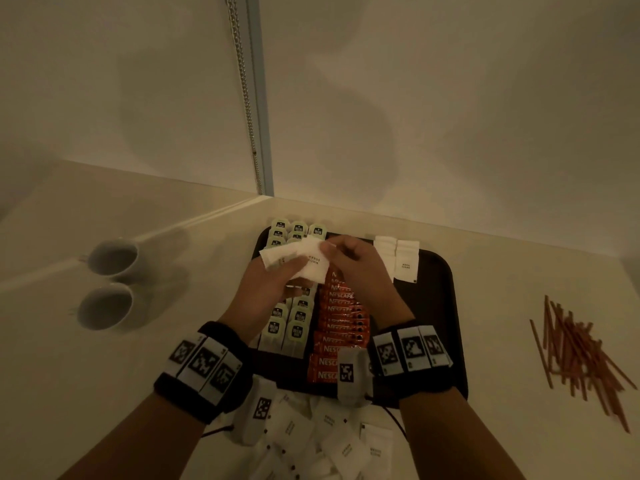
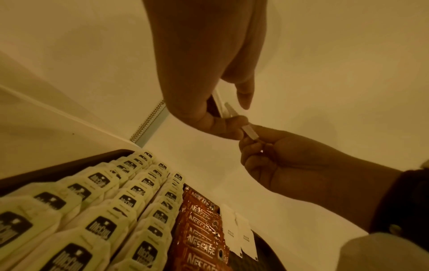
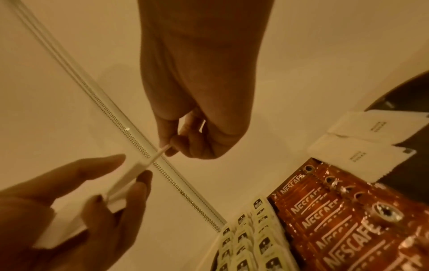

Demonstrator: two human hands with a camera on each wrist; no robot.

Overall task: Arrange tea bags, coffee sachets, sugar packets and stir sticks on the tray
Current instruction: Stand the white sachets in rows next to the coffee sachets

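Over the dark tray (image 1: 440, 306), my left hand (image 1: 273, 282) grips a small stack of white sugar packets (image 1: 304, 263). My right hand (image 1: 349, 261) pinches the end of one packet in that stack. In the right wrist view, the held packets (image 3: 130, 176) show edge-on between the left hand's thumb and fingers. On the tray, tea bags (image 1: 294, 327) lie in rows at the left. Orange coffee sachets (image 1: 341, 327) overlap down the middle. Two sugar packets (image 1: 398, 259) lie at the back right. Red stir sticks (image 1: 575, 351) lie heaped on the counter right of the tray.
A loose pile of sugar packets (image 1: 325, 441) lies on the counter in front of the tray. Two white cups (image 1: 114, 258) (image 1: 105, 306) stand to the left. Walls meet in a corner just behind the tray. The tray's right part (image 1: 436, 341) is bare.
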